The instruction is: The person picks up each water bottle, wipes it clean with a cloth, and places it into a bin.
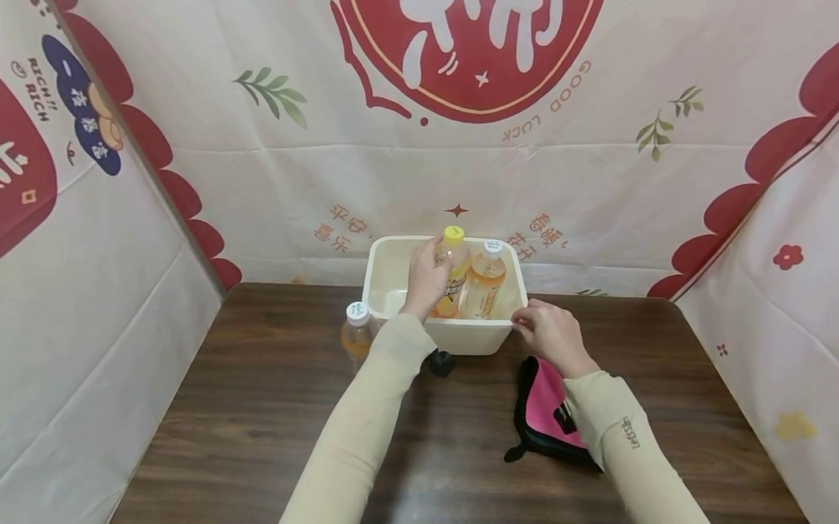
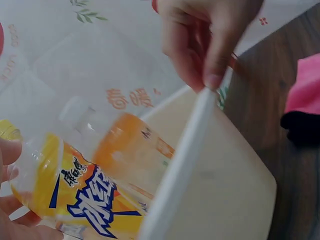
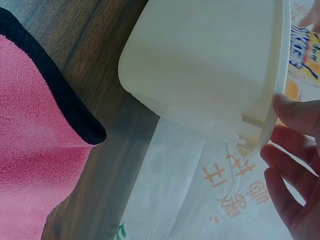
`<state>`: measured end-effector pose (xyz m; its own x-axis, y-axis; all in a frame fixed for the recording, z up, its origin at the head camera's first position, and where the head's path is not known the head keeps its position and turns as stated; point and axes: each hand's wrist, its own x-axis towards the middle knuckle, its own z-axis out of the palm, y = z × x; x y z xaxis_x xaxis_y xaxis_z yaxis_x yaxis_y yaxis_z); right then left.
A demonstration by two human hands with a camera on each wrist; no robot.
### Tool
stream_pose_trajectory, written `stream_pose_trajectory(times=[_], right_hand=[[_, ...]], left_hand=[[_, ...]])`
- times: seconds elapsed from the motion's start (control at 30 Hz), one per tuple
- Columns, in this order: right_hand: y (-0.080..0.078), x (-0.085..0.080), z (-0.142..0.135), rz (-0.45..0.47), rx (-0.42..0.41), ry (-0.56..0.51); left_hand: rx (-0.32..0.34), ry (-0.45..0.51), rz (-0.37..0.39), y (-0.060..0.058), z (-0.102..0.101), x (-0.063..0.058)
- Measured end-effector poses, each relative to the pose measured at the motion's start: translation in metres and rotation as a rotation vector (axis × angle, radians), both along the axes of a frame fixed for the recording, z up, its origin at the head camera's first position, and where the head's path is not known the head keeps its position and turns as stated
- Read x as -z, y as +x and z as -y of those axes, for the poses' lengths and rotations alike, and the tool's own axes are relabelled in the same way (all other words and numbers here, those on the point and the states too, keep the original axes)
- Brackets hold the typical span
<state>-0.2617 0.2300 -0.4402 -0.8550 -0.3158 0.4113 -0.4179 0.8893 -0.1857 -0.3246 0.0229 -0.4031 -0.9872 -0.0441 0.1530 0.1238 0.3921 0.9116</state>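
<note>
A cream plastic bin (image 1: 468,340) stands at the back of the table. Inside it, my left hand (image 1: 429,277) grips a yellow-capped drink bottle (image 1: 451,289) with a yellow label by its upper part. Next to that bottle, a white-capped bottle of orange drink (image 1: 488,277) stands in the bin's right side. My right hand (image 1: 547,332) pinches the bin's near right rim between thumb and fingers; the right wrist view shows the thumb (image 3: 295,112) on the outer side of the rim. Another white-capped bottle (image 1: 356,331) is on the table left of the bin, partly hidden by my left sleeve.
A pink cloth with black edging (image 1: 547,403) lies under my right forearm, a black tab on it. A small black round object (image 1: 442,364) sits in front of the bin, beside my left wrist. Printed fabric (image 1: 295,184) walls the table at the back and sides.
</note>
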Motion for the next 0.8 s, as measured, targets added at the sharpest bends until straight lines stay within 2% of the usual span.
stream_pose_trajectory(times=[0.2, 0.4, 0.67, 0.8], right_hand=[[0.0, 0.003, 0.0, -0.03, -0.009, -0.007], [0.001, 0.003, 0.001, -0.038, -0.007, -0.012], [0.0, 0.003, 0.001, -0.026, 0.004, -0.011], [0.0, 0.002, 0.0, -0.024, 0.006, -0.012]], left_hand=[[-0.024, -0.004, 0.022, -0.003, 0.001, 0.018], [-0.007, -0.008, 0.056, -0.006, 0.001, 0.033], [0.001, 0.013, 0.113, -0.006, 0.0, 0.034], [-0.012, 0.044, 0.105, -0.005, -0.001, 0.032]])
